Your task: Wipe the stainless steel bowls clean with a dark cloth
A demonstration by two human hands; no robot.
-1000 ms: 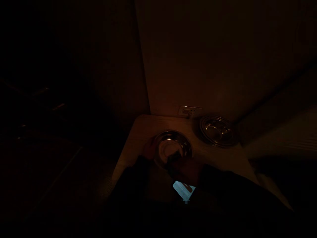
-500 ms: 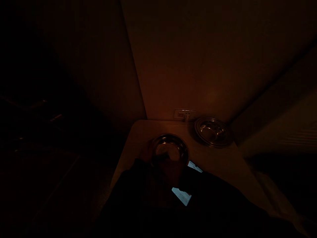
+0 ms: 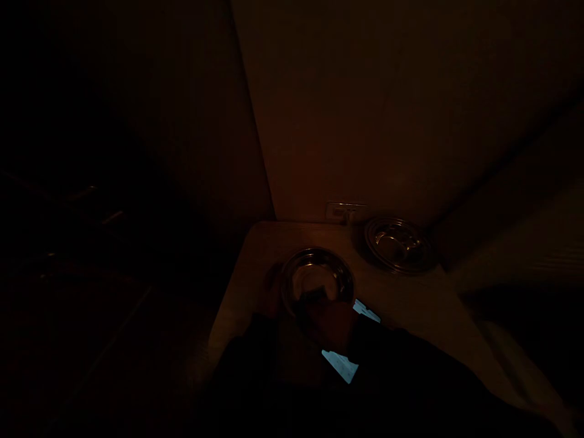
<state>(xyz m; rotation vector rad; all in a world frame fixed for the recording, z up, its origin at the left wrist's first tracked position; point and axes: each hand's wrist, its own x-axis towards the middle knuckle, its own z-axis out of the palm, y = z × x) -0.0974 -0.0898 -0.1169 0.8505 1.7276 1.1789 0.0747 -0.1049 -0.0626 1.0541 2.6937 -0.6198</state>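
A shiny round metal plate (image 3: pixel 298 267) with a raised rim lies on the wooden table in dim light. My left hand (image 3: pixel 270 293) is at its left rim and appears to grip it, though the fingers are hardly visible. Over the plate's near right side is my right hand (image 3: pixel 335 322), closed on a small dark block (image 3: pixel 314 294) that looks like a sponge. The block rests against the inside of the plate. Under my right forearm lies a phone with a lit screen (image 3: pixel 340 366), partly covered by the sleeve.
More shiny metal plates, seemingly stacked (image 3: pixel 399 244), sit at the table's back right. A wall outlet (image 3: pixel 345 211) with something plugged in is just behind the tabletop (image 3: pixel 260 240). Walls stand behind and to the right. Deep shadow hides the left side.
My right hand and the dark block have moved a little right and nearer to me inside the plate. My left hand stays at the rim. The whole view has shifted slightly.
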